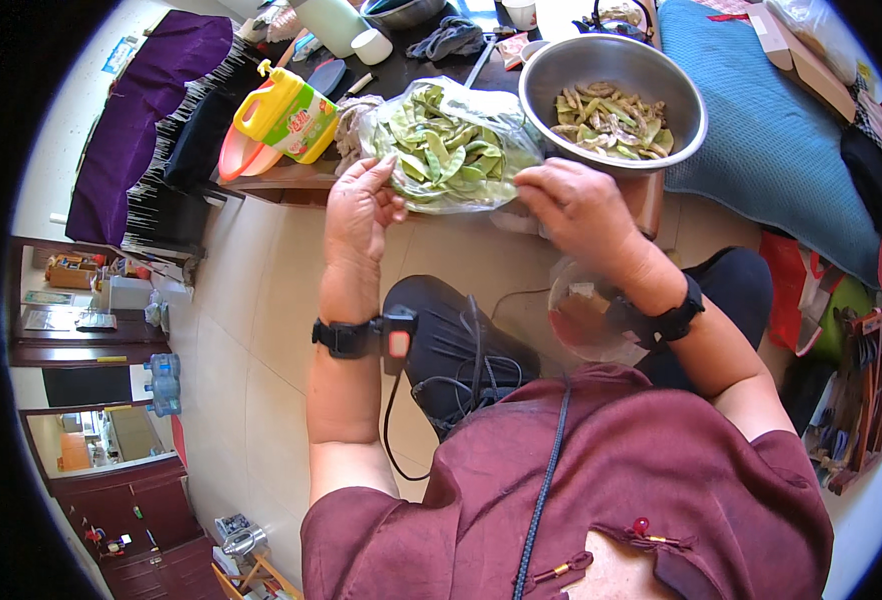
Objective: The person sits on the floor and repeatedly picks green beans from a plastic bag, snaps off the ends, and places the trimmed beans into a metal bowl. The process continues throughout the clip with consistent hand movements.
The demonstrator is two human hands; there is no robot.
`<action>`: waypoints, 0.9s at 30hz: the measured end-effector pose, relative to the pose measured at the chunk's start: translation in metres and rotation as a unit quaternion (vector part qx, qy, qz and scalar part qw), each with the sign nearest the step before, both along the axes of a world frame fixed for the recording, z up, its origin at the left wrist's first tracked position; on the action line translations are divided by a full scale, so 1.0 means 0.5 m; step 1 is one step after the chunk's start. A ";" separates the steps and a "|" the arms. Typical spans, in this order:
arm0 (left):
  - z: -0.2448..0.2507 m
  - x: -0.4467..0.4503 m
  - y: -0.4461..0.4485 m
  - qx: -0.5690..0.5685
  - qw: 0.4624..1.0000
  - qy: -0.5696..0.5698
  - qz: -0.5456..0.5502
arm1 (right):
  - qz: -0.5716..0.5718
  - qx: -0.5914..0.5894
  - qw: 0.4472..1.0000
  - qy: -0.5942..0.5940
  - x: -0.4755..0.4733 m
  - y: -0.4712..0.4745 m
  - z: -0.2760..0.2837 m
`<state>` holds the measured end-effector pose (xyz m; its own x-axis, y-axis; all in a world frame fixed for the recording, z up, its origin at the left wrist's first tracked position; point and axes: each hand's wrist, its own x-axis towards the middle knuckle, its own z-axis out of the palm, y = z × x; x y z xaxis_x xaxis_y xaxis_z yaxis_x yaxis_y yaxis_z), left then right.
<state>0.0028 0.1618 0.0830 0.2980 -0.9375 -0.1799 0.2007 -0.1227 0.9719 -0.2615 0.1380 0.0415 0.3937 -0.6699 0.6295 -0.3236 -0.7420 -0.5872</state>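
A clear plastic bag (512,120) full of flat green bean pods (448,150) lies at the near edge of the dark table. At the bag's left side, my left hand (366,195) pinches its rim between thumb and fingers. My right hand (572,202) has its fingertips together on the bag's right edge, slightly blurred. Just right of the bag stands a large stainless steel bowl (685,135), holding a heap of browned and pale green pods (613,120).
Left of the bag are a crumpled cloth (351,131) and a yellow pump jug (287,112) beside a red-rimmed basin (234,154). Behind are a white cup (371,46) and a dark rag (447,39). A clear bin (579,315) stands on the floor between my knees.
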 end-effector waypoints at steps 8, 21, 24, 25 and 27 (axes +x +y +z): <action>-0.015 -0.106 0.056 -0.033 0.983 0.169 -0.056 | 0.056 -0.041 0.997 0.038 0.022 0.059 0.013; -0.019 -0.160 0.129 -0.218 0.848 -0.481 -0.037 | 0.027 -0.070 0.984 0.160 -0.045 0.090 0.031; -0.012 -0.183 0.134 -0.308 0.751 -0.564 -0.151 | 0.038 -0.093 0.983 0.150 -0.043 0.102 0.036; -0.010 -0.189 0.137 -0.270 0.754 -0.571 -0.177 | 0.039 -0.093 0.983 0.152 -0.042 0.103 0.037; -0.004 -0.195 0.134 -0.279 0.758 -0.563 -0.174 | 0.037 -0.090 0.983 0.155 -0.039 0.104 0.037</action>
<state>-0.0950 0.2289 0.0810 -0.3145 -0.8316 0.4578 -0.7458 0.5148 0.4227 -0.2811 0.1901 0.0599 0.6289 -0.5209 0.5772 -0.4083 -0.8530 -0.3250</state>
